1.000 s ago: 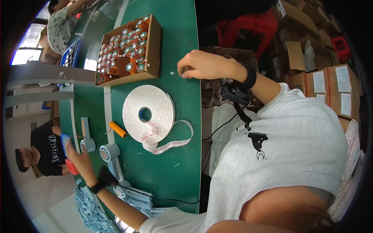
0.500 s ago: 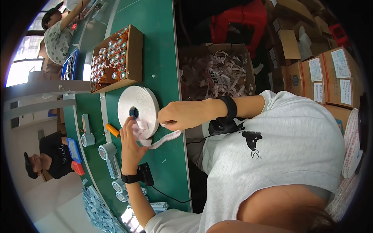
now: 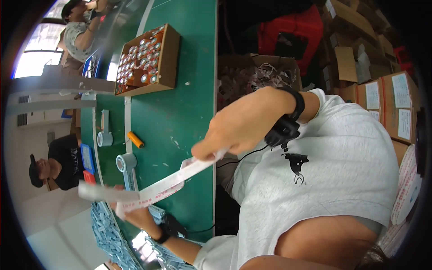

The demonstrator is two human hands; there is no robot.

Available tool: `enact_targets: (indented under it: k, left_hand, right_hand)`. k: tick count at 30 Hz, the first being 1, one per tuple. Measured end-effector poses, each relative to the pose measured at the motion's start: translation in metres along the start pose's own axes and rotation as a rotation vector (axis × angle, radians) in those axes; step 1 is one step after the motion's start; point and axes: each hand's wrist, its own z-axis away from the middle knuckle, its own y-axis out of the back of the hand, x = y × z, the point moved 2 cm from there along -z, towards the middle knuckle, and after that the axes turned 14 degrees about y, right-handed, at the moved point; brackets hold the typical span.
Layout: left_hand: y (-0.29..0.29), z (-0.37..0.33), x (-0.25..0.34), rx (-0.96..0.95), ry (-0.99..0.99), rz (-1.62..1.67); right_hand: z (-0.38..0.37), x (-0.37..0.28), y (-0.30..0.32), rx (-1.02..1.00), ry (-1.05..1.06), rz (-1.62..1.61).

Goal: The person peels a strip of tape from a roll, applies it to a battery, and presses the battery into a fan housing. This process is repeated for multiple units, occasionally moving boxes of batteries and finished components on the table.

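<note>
My left hand (image 3: pixel 140 220) is closed on a roll of white tape (image 3: pixel 108 192), raised off the table. The roll shows nearly edge-on and is blurred, and part of the fingers is hidden behind it. From it a white tape strip with red print (image 3: pixel 164 191) runs taut up to my right hand (image 3: pixel 238 128). That hand pinches the strip near the table's edge, its back turned up. Close by on the green table (image 3: pixel 189 112) lie a light blue handheld fan (image 3: pixel 127 164) and an orange cylinder (image 3: pixel 135 140).
A cardboard box of round metal-topped parts (image 3: pixel 168 67) stands on the table. Another fan (image 3: pixel 105 135) and a heap of light blue plastic pieces (image 3: pixel 108 238) lie beyond. A carton of tape scraps (image 3: pixel 288 74), a red stool (image 3: pixel 297 33) and stacked cartons (image 3: pixel 398 105) stand behind. Two people (image 3: pixel 63 157) sit across.
The roll, flat on the table before, has been lifted and tipped edge-on by my left hand. My right hand has moved away from it, drawing the strip out. The view has shifted slightly.
</note>
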Motion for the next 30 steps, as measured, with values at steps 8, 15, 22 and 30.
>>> enact_targets:
  k: [8,15,22,30]
  left_hand:
    - [0.08,0.092,-0.015,0.403,0.211,0.351]
    - [0.002,0.101,-0.016,0.401,0.249,0.743]
    - [-0.072,0.065,0.02,0.044,0.083,0.388]
    - [-0.073,0.076,-0.002,0.144,0.295,0.464]
  right_hand:
    - [0.099,0.039,0.076,-0.085,-0.675,-0.405]
    - [0.07,0.101,0.09,0.133,-0.635,0.813]
    - [-0.218,0.192,-0.022,0.085,-0.386,0.572]
    - [-0.193,0.184,-0.003,0.183,-0.235,-0.099]
